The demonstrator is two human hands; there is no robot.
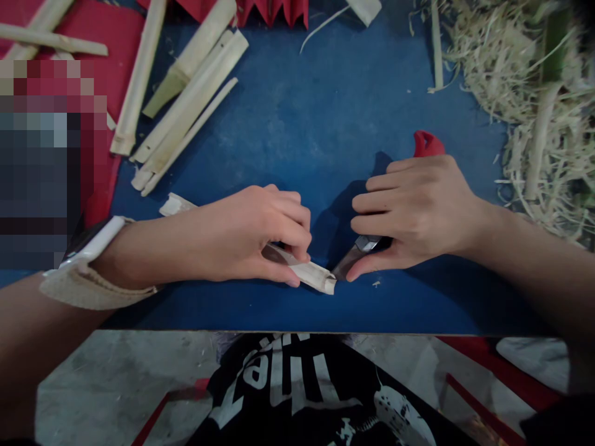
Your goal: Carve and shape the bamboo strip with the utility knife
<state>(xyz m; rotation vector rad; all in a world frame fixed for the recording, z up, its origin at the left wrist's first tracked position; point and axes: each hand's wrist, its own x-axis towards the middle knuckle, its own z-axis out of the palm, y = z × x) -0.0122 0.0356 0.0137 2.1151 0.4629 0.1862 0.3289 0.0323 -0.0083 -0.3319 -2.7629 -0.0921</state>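
1. Pinching split bamboo strip (318,276) with left hand (267,226); clamped in grip between thumb and fingers.
2. Holding knife (348,263) in right hand (418,201); clamped in grip around handle.
3. Pointing blade at strip's right end; cannot tell if touching.
4. Strip located over blue table (325,118), near front edge.
5. Lying far left: split bamboo pieces (198,102). Heaped far right: shavings (488,68).

The left hand (272,223) grips a bamboo strip (317,276), the right hand (416,201) a knife (348,261).
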